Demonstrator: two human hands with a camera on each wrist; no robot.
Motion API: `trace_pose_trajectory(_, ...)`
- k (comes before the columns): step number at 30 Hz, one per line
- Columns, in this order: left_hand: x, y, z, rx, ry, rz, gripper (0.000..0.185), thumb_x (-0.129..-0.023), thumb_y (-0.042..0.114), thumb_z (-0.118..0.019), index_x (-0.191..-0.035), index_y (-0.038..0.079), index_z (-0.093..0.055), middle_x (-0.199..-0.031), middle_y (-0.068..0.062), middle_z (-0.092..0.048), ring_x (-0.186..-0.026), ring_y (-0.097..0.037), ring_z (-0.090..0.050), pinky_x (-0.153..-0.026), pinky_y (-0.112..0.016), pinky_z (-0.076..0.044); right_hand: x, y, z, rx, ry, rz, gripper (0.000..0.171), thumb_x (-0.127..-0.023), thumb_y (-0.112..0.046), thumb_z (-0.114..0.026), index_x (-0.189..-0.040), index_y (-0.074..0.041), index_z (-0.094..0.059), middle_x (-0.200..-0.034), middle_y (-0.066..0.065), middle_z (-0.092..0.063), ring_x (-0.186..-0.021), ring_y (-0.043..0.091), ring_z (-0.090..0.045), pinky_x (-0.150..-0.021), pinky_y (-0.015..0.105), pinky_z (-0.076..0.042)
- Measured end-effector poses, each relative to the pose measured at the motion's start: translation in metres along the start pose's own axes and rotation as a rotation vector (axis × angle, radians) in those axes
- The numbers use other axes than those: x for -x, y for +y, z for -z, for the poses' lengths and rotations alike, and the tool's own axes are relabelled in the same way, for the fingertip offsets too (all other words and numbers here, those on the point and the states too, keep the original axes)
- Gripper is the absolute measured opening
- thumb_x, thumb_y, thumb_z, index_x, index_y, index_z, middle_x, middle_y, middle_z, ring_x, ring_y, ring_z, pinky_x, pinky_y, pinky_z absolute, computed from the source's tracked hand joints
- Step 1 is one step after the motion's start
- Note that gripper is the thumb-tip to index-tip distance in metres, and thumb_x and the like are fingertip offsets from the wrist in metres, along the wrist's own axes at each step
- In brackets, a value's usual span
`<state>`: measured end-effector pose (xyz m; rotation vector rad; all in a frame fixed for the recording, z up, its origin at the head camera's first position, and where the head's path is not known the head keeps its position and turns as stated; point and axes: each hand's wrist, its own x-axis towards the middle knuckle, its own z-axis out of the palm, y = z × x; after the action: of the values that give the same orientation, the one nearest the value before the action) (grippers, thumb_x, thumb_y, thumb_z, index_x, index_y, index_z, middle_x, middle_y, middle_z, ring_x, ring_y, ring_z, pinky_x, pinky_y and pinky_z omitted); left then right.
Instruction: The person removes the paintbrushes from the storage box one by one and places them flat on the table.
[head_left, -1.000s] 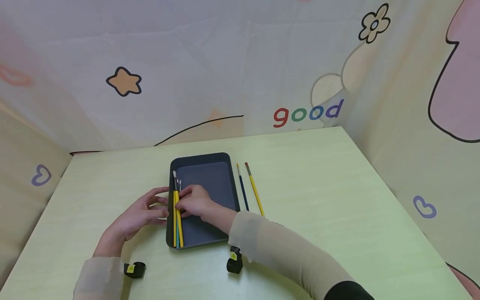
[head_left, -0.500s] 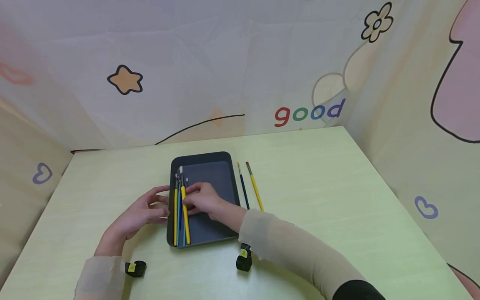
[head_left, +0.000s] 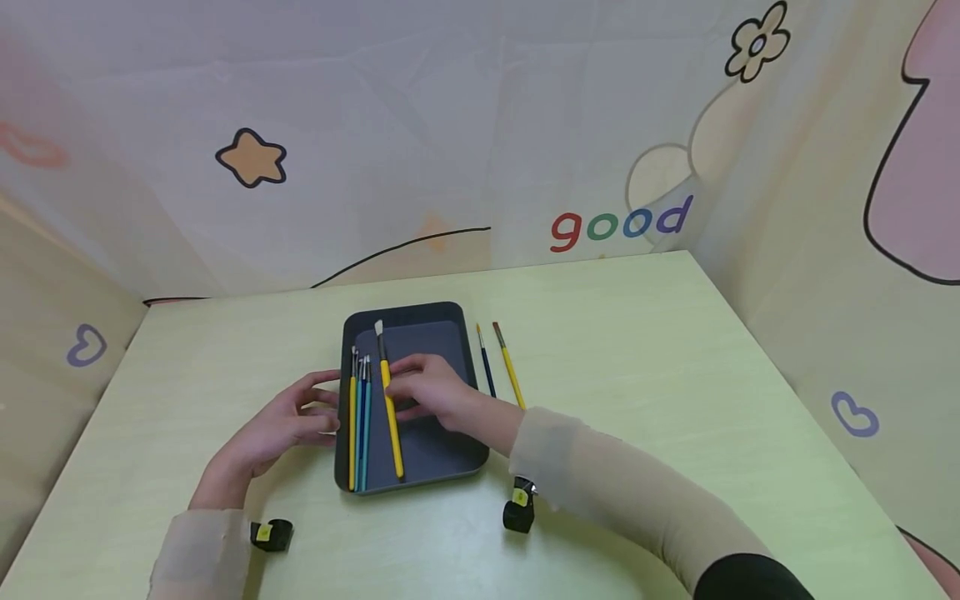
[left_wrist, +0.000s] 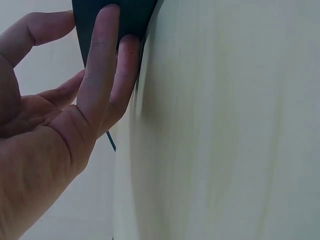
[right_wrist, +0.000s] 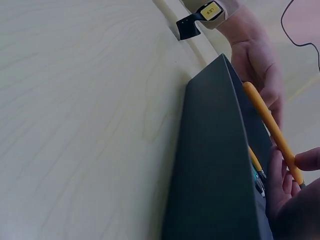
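A yellow-handled paintbrush [head_left: 392, 417] with a pale tip is pinched by my right hand [head_left: 435, 392] over the dark grey tray [head_left: 450, 458]; the right wrist view shows thumb and fingers on its yellow handle [right_wrist: 272, 127]. Along the tray's left wall lie several other paintbrushes, one with a yellow handle [head_left: 352, 433] and others in blue and teal [head_left: 366, 437]. My left hand [head_left: 281, 425] touches the outside of the left wall. Seen from the left wrist, its fingers [left_wrist: 100, 65] are extended against the dark tray side [left_wrist: 132, 15].
Right of the tray, a dark blue paintbrush [head_left: 487, 367] and a yellow paintbrush [head_left: 510, 367] lie on the pale table [head_left: 675, 400]. My right forearm partly covers their lower ends. A patterned cloth backdrop [head_left: 420, 150] stands behind the table.
My right hand has moved right, carrying the yellow paintbrush away from the group at the tray's left wall. The other brushes there are now more visible. My left hand stays at the tray's side.
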<state>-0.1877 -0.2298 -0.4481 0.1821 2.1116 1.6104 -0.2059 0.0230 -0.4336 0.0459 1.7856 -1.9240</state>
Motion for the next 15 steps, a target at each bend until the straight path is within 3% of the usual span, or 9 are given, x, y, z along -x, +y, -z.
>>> trace_pose_trajectory(15,0.002,-0.001,0.000,0.009,-0.010,-0.021,0.076,-0.092,0.001,-0.061,-0.160,0.005,-0.025,-0.137,-0.030,-0.042,-0.107,-0.033,-0.060,-0.089,-0.043,-0.059,0.021,-0.014,0.037,0.058,-0.027,0.019,0.038,-0.096,-0.005,-0.067,-0.132,0.002,-0.058,-0.119,0.017,-0.065,-0.094,0.022,-0.066,-0.081,0.039,-0.062)
